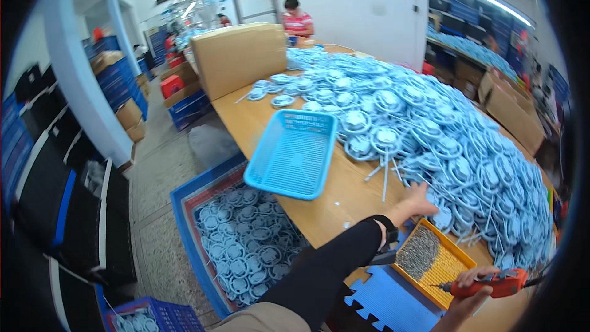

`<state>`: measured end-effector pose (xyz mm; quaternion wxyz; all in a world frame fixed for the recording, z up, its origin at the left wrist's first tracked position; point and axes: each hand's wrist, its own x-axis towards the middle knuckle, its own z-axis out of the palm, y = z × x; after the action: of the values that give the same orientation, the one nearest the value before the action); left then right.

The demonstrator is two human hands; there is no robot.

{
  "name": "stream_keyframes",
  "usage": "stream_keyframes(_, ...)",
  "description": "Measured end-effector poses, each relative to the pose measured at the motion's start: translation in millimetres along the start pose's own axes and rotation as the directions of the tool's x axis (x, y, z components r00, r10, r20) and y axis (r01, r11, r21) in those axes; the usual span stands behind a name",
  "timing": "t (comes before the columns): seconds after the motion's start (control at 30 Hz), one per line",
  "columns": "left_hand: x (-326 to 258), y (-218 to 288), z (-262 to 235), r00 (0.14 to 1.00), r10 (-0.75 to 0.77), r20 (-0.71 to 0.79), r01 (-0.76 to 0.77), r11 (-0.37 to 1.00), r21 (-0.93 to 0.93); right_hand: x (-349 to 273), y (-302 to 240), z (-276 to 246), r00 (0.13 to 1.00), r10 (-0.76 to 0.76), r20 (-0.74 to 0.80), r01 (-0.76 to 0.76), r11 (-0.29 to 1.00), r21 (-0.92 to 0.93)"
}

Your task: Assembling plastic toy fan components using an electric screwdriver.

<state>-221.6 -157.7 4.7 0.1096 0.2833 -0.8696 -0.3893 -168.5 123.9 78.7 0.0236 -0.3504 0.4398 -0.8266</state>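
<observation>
My left hand [420, 200] reaches to the near edge of a big heap of light-blue round plastic parts with strap-like tails [393, 104]. Its fingers are apart and touch the heap's edge; whether they have a part between them is not clear. At the lower right, my right hand [472, 292] grips a red electric screwdriver [505, 283], its bit pointing left over a yellow tray [452, 273]. Many small metal screws [418, 252] lie in the tray's left part. Beneath the tray and left of it is a blue foam mat [387, 300] with a jigsaw edge.
An aqua plastic basket [296, 193] stands at the wooden table's [243, 114] left edge, a cardboard box [239, 58] behind it. Below, a blue crate [184, 209] holds more blue parts. Black bins [46, 209] line the left. A person in a striped shirt [298, 23] sits beyond the table.
</observation>
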Motion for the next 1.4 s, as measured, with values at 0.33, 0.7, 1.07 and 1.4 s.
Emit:
stream_keyframes(0.33, -126, -29, -81, 0.975, 0.109, -0.193, -0.068, 0.976, 0.207, -13, -20, -7, 0.991, 0.115, 0.071, -0.116, 0.993, 0.007)
stream_keyframes(0.7, -300, -35, -36, 0.940, 0.257, -0.226, -0.196, 0.946, 0.260, -15, -10, 32, 0.958, 0.090, 0.273, -0.155, 0.961, 0.228)
stream_keyframes(1.07, -289, -37, 8, 0.881, 0.451, -0.142, -0.434, 0.891, 0.133, -47, 2, 73, 0.882, 0.262, 0.393, -0.260, 0.964, -0.059)
stream_keyframes(1.4, -288, -40, 5, 0.900, 0.418, -0.126, -0.398, 0.904, 0.154, -59, 9, 84, 0.845, 0.313, 0.434, -0.349, 0.937, 0.002)
